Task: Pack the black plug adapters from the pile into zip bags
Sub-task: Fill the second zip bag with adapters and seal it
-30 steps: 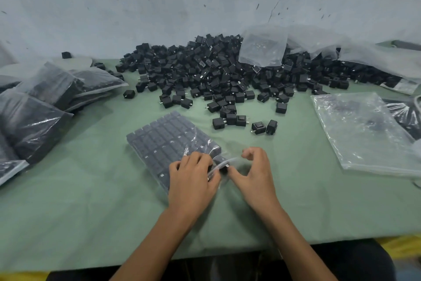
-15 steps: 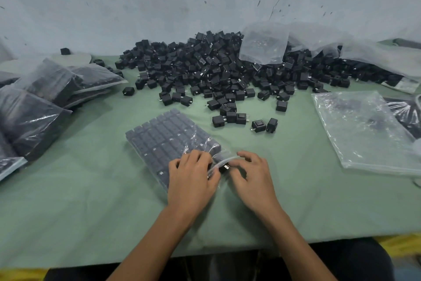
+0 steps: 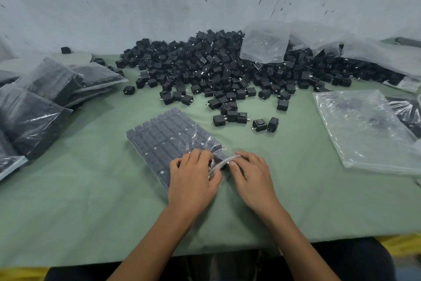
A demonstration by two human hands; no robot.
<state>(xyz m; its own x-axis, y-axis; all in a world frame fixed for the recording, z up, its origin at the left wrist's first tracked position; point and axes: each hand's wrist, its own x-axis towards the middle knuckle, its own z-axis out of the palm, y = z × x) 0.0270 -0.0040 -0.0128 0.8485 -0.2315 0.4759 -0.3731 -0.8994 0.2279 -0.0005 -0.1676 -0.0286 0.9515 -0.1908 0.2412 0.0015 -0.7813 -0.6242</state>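
Observation:
A clear zip bag (image 3: 166, 137) packed with neat rows of black plug adapters lies flat on the green table (image 3: 91, 201), its mouth toward me. My left hand (image 3: 193, 178) rests on the bag's near end, fingers pinching the zip strip. My right hand (image 3: 252, 176) pinches the same strip from the right, fingertips nearly touching the left hand's. A large pile of loose black adapters (image 3: 227, 69) spreads across the back of the table.
Several filled bags (image 3: 34, 107) are stacked at the left. A stack of empty zip bags (image 3: 369, 130) lies at the right, and crumpled plastic (image 3: 264, 41) lies on the pile. A few stray adapters (image 3: 259, 124) sit just beyond the bag. A wall stands behind.
My right hand has come down from a raised pinch onto the bag's mouth and closed in on the left hand. The left hand has hardly moved.

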